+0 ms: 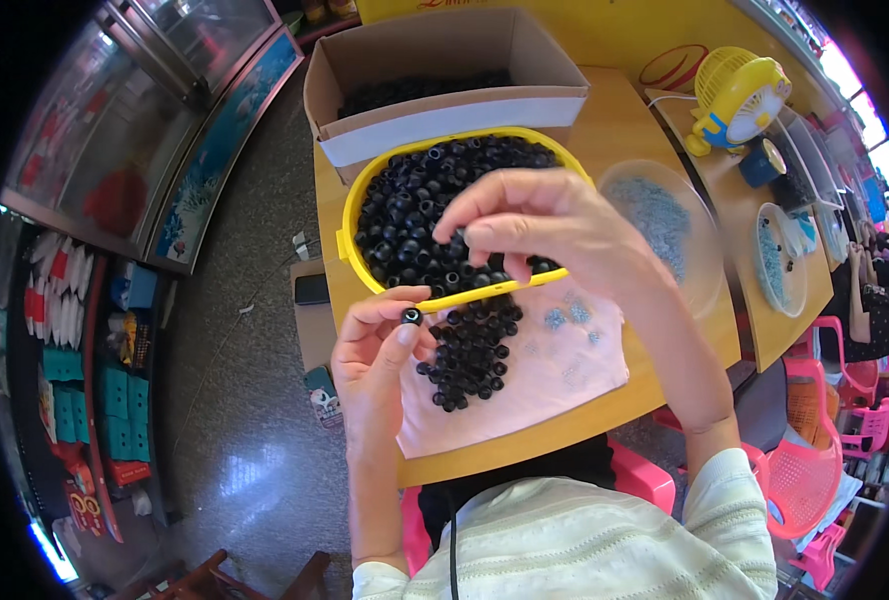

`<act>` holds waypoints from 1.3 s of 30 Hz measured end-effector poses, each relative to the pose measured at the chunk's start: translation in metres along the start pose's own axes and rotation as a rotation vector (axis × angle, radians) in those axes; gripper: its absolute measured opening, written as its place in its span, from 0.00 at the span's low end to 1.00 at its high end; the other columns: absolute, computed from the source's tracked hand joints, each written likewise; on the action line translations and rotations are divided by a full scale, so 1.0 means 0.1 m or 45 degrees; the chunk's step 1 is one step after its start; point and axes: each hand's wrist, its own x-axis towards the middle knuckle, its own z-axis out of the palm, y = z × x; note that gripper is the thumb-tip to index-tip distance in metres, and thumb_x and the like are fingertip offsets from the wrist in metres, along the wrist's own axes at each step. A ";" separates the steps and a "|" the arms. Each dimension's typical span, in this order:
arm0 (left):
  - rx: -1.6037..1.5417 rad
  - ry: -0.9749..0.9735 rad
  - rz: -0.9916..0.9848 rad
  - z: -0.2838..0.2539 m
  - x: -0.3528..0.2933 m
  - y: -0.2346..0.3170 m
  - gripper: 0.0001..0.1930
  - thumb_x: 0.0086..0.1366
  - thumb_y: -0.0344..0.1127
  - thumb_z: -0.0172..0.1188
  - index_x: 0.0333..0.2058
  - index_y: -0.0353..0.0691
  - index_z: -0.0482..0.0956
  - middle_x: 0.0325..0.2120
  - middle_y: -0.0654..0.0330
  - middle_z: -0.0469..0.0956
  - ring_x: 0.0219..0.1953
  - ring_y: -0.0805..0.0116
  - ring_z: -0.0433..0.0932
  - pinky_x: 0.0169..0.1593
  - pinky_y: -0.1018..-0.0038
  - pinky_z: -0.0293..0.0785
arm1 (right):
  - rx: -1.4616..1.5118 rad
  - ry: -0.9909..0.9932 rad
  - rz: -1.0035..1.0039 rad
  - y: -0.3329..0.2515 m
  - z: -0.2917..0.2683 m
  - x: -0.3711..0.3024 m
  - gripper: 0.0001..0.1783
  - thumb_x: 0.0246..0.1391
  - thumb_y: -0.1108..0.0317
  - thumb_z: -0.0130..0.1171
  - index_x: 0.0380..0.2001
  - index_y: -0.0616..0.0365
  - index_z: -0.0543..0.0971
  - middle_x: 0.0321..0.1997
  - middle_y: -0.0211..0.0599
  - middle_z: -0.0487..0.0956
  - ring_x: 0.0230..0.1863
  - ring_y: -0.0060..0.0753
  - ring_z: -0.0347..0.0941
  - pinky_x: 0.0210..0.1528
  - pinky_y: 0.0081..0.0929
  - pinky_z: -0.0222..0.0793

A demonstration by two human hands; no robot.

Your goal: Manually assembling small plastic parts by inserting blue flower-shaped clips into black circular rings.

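Observation:
Between thumb and fingertips, my left hand (pixel 380 345) pinches a small round black piece (pixel 412 316) with a hole in its face. It is just outside the near-left rim of a yellow plastic basket (pixel 350 215), which is heaped with the same black pieces (pixel 402 205). Over the basket's right half, my right hand (pixel 540 222) has its thumb and forefinger drawn together. What they pinch, if anything, does not stand out from the dark pieces behind. A pile of black pieces (pixel 468 355) lies below the basket on a pale pink cloth (pixel 565 375).
Behind the basket stands a cardboard box (pixel 445 115) with more dark pieces. Small bluish bits (pixel 568 315) lie on the cloth; more fill a clear round tray (pixel 620 170) at right. A yellow fan (pixel 740 95) and an oval tray (pixel 790 300) are farther right.

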 end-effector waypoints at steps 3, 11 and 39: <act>-0.012 0.023 0.037 0.13 -0.20 0.01 0.09 0.60 0.30 0.60 0.39 0.37 0.73 0.43 0.50 0.75 0.29 0.72 0.75 0.35 0.79 0.72 | 0.250 -0.007 -0.010 0.11 0.10 -0.33 0.12 0.58 0.65 0.58 0.41 0.62 0.78 0.36 0.34 0.81 0.35 0.20 0.77 0.30 0.14 0.72; -0.253 -0.107 -0.075 0.50 -0.71 -0.10 0.10 0.60 0.30 0.61 0.39 0.36 0.73 0.38 0.51 0.75 0.29 0.70 0.75 0.34 0.77 0.72 | 0.654 0.087 -0.110 0.67 0.26 -0.94 0.10 0.56 0.68 0.60 0.39 0.62 0.80 0.34 0.34 0.80 0.29 0.17 0.72 0.31 0.14 0.69; -0.471 -0.106 -0.283 0.55 -1.05 -0.22 0.11 0.57 0.27 0.65 0.37 0.33 0.75 0.32 0.52 0.79 0.29 0.69 0.79 0.35 0.77 0.77 | 0.135 0.246 -0.189 0.59 0.54 -1.34 0.06 0.54 0.69 0.61 0.33 0.59 0.83 0.30 0.30 0.78 0.24 0.14 0.70 0.21 0.10 0.65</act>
